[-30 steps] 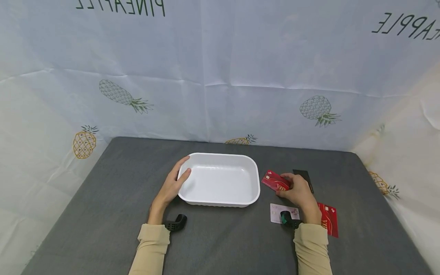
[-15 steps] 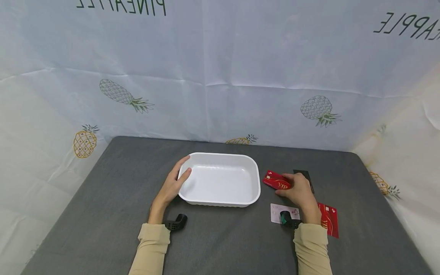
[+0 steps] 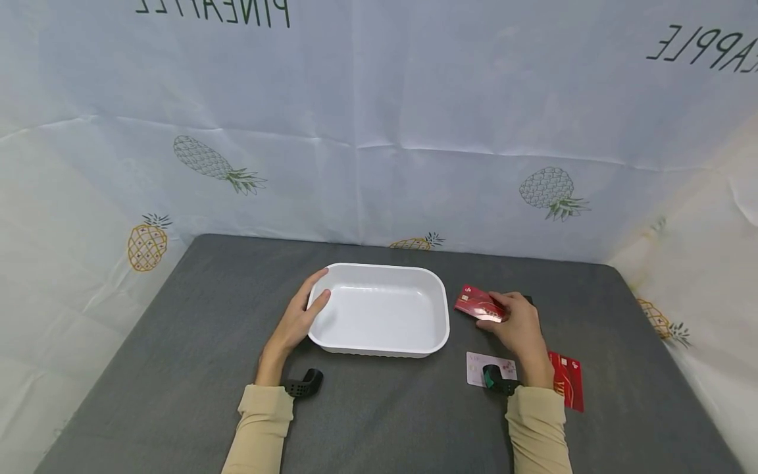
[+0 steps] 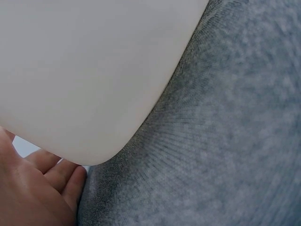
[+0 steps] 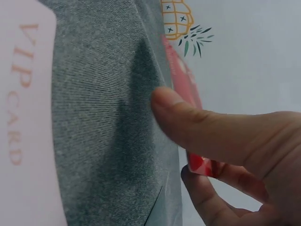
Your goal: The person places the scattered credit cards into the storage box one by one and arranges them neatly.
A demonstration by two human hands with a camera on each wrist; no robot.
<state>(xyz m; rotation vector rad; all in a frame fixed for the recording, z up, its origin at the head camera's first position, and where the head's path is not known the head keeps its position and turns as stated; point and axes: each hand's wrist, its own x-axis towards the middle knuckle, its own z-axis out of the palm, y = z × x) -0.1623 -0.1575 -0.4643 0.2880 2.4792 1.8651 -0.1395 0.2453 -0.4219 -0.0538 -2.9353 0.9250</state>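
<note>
On the left, my left hand [image 3: 299, 315] grips the end of a white rectangular plastic tray [image 3: 379, 316], thumb over the rim and fingers along the outer wall. That wall fills much of the left wrist view, with the fingers [image 4: 59, 175] beside its lower corner. To the tray's right, my right hand [image 3: 518, 327] pinches a red VIP card [image 3: 476, 303] between thumb and fingers. The card is tilted and catches the light along its near edge. From the right wrist, the red card [image 5: 186, 84] stands off the cloth, which carries the hand's shadow.
A pink VIP card [image 3: 476, 370] lies below the right hand, partly covered by the wrist strap. Another red card [image 3: 570, 380] lies beside the right forearm. Behind the right hand, a black card [image 3: 529, 300] is mostly hidden. Grey cloth [image 3: 385, 415] covers the table before a pineapple-print curtain [image 3: 379, 131].
My right hand has raised the red card off the table and tilted it, and now covers most of the black card. The left hand and the tray stay in place.
</note>
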